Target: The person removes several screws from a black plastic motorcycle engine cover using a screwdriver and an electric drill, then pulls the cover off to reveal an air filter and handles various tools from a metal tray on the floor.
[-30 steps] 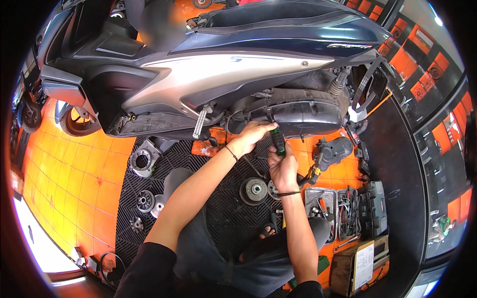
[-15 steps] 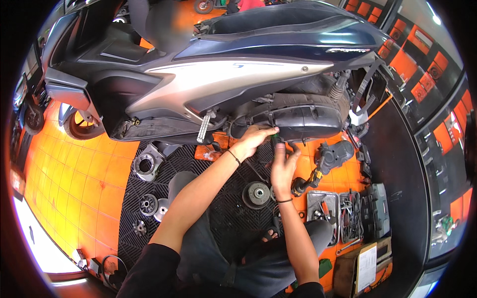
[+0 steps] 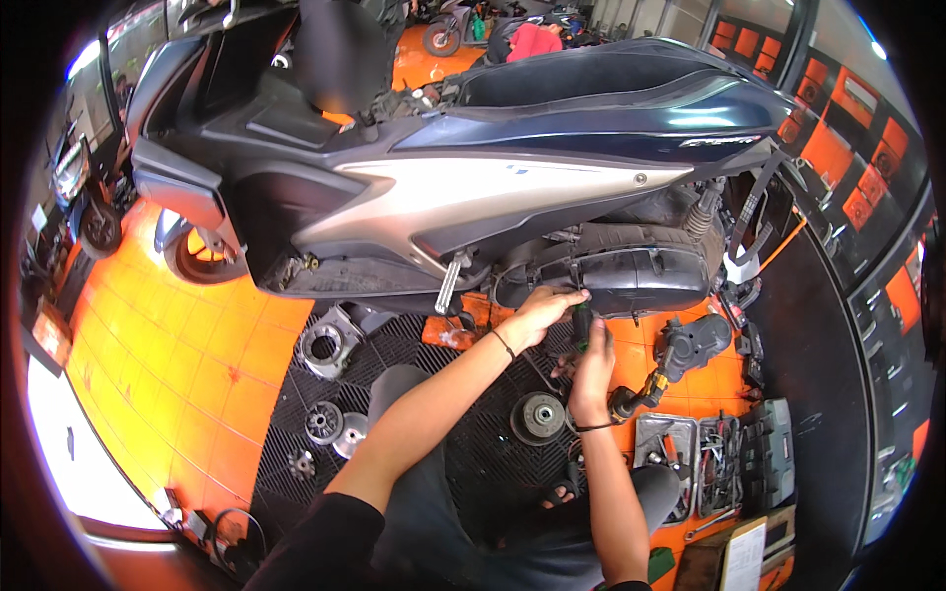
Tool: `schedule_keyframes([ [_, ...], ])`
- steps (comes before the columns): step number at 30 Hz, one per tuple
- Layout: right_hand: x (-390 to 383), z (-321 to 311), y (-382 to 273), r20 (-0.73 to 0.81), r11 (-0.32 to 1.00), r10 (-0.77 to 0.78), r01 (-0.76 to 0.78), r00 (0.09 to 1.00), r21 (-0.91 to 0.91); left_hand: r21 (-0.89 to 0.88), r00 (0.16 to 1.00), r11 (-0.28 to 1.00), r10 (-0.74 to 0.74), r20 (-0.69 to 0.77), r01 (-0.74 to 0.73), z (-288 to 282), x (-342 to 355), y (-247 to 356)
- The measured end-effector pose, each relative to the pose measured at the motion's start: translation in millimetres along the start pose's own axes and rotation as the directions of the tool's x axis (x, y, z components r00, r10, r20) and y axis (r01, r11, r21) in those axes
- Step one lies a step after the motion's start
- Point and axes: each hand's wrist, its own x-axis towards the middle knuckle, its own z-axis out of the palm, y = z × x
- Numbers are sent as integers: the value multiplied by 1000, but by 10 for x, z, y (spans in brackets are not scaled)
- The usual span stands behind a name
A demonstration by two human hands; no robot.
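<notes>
Black plastic of the engine cover [image 3: 631,281] sits under the scooter's silver side panel [image 3: 473,202]; my left hand [image 3: 540,313] presses its fingers against the cover's lower edge, while my right hand [image 3: 591,364] keeps a closed grip around a dark-handled screwdriver [image 3: 581,327] pointing up just beside it.

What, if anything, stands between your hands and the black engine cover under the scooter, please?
Nothing visible does: the left hand already rests on the black engine cover, and the right hand holds a dark-handled tool up against it.
</notes>
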Motion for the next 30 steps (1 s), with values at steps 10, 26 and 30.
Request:
schedule_keyframes([
  [10,-51,37,-29,3,979,-99,98,995,-180,26,999,999,26,-23,-25,-36,47,-73],
  [26,-34,-43,-12,194,678,-435,461,879,-572,-216,992,969,-122,11,122,83,226,54],
  [30,75,-133,-16,247,955,143,-199,958,218,-86,994,991,-99,42,103,104,241,48],
])
